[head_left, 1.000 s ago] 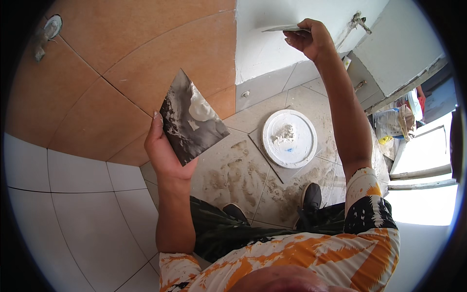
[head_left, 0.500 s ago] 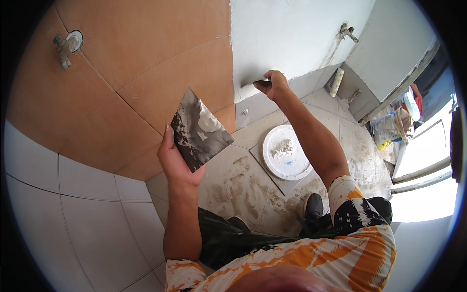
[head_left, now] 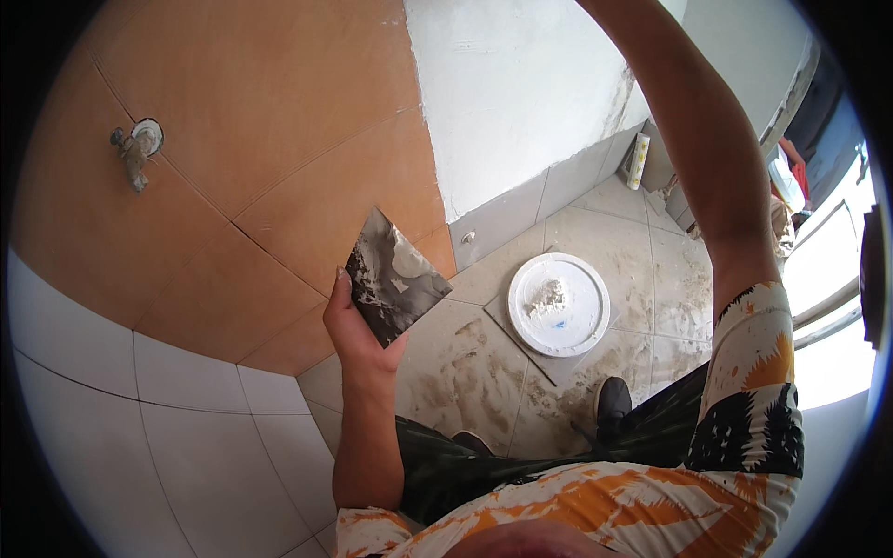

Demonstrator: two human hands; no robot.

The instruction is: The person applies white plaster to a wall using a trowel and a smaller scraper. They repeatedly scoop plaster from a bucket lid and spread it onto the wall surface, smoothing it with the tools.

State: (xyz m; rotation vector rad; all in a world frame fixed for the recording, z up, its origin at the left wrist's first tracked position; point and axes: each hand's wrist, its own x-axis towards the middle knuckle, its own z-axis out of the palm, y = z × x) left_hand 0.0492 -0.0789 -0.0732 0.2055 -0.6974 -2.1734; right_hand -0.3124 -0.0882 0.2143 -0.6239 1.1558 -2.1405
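My left hand (head_left: pixel 361 332) grips the lower edge of a dark, square flat plate (head_left: pixel 374 298), thumb on the near left side and the other fingers hidden beneath. White putty (head_left: pixel 407 261) lies along the plate's right part, with smears across the rest. The plate is tilted in front of an orange-tiled wall (head_left: pixel 326 186). My right forearm (head_left: pixel 698 130) stretches up past the top edge of the picture, so my right hand and anything in it are out of sight. Beyond the orange tiles is a white-coated wall (head_left: pixel 521 102), the surface nearest that arm.
On the dusty tiled floor (head_left: pixel 484 363), a round white lid (head_left: pixel 595 312) bearing a putty lump (head_left: pixel 547 297) rests on a grey tile. A tap (head_left: pixel 138 158) juts from the orange wall. A pale roll (head_left: pixel 638 160) leans at the back corner, and a small fitting (head_left: pixel 468 238) pokes from the grey skirting.
My right hand, low at the white wall with a thin flat tool, has risen out of the picture. My left hand and the plate sit slightly lower and further right in view.
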